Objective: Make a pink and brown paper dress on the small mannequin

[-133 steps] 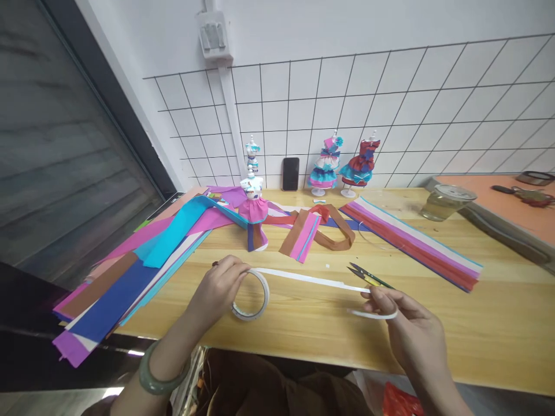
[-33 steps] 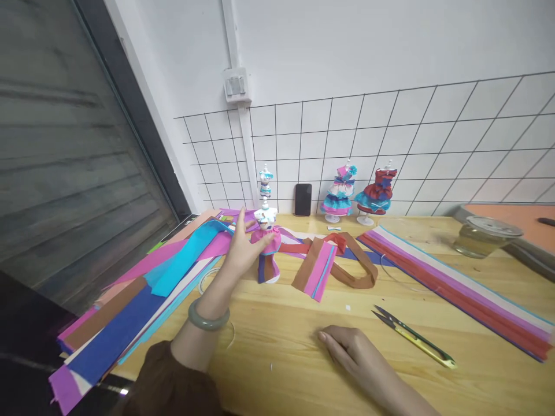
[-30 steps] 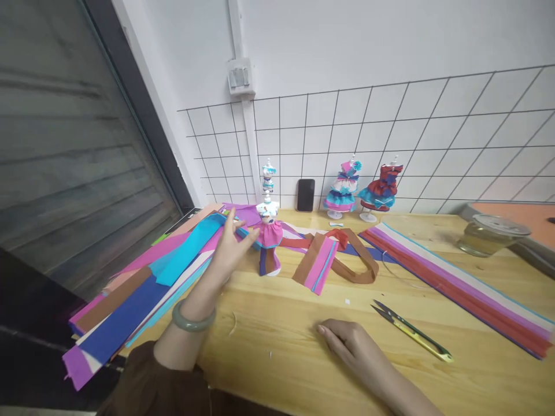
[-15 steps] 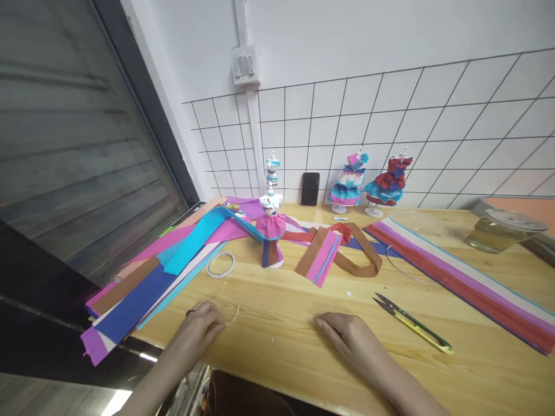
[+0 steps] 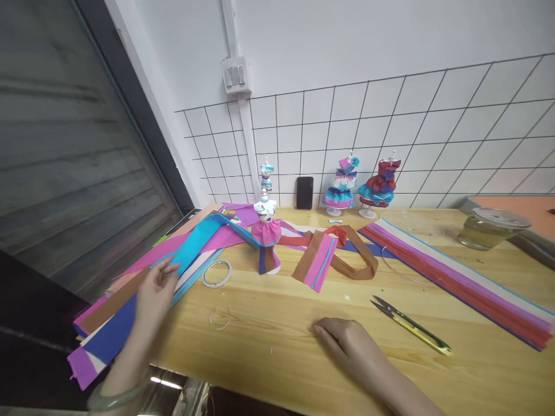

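Note:
My left hand [image 5: 155,292] is over the stack of coloured strips at the left, its fingers loosely bent and apart by the end of a turquoise strip [image 5: 197,242]. Whether the fingertips touch that strip is hard to tell. My right hand [image 5: 344,341] rests on the table with its fingers curled in, nothing visible in them. Right of it lie yellow-handled thread snips [image 5: 414,329]. A thin pale thread [image 5: 219,323] lies on the wood between my hands. Beyond, a small dress form [image 5: 265,214] stands upright in a gathered pink skirt.
A roll of white tape [image 5: 217,273] lies beside the strips. Two dressed miniature forms, one multicoloured [image 5: 340,188] and one red and blue [image 5: 381,185], stand by the wall near a phone [image 5: 304,193]. Long layered strips [image 5: 459,283] and a lidded container [image 5: 492,228] are at right.
My left hand has left the tabletop by the thread and moved left and away from me, onto the strips. My right hand stays in place. The view has shifted slightly.

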Tool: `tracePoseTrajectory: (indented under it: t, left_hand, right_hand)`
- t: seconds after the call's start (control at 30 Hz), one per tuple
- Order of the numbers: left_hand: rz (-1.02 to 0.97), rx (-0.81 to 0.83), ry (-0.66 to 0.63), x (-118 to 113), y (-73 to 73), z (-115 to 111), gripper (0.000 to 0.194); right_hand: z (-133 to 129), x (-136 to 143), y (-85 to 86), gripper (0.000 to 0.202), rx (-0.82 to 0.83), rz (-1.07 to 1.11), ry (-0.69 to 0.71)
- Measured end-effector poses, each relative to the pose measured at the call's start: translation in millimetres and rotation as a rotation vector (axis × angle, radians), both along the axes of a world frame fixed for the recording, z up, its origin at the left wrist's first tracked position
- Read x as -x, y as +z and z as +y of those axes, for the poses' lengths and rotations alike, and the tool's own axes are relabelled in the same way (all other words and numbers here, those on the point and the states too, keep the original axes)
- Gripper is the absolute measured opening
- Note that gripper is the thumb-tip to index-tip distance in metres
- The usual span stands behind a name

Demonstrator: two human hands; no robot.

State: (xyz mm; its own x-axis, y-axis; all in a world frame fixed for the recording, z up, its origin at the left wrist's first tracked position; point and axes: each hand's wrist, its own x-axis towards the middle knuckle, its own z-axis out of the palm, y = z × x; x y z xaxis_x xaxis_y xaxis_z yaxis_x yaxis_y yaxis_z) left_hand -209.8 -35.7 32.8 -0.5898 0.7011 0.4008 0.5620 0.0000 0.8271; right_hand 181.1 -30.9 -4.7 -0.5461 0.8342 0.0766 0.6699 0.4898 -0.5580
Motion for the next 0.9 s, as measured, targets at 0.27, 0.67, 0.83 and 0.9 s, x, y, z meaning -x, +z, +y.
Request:
tracePoseTrajectory:
  t: [0.27,0.67,0.83,0.9]
  left_hand:
    - [-0.094,-0.182,-0.404,-145.4,57.8,75.9,0.079]
    - [0.096,-0.069,-0.406,-167.0,85.2,118.0,0.088]
    - [0.18,-0.131,-0.42,-183.3,84.1,114.5,0.083]
    - [0.223,-0.15,-0.423,-192.0,83.9,110.5,0.081]
  right_hand:
    - [-0.4,-2.0,0.2,0.038,0.028,0.073,-0.017]
    - [1.7,1.1,-0.8,0.042,0.03,0.096,-0.031]
    - [6.5,-0.2,-6.7,0.038,0.053,0.254,-0.116]
    - [11.9,-0.5,0.0,0.037,0.013,0.343,-0.19]
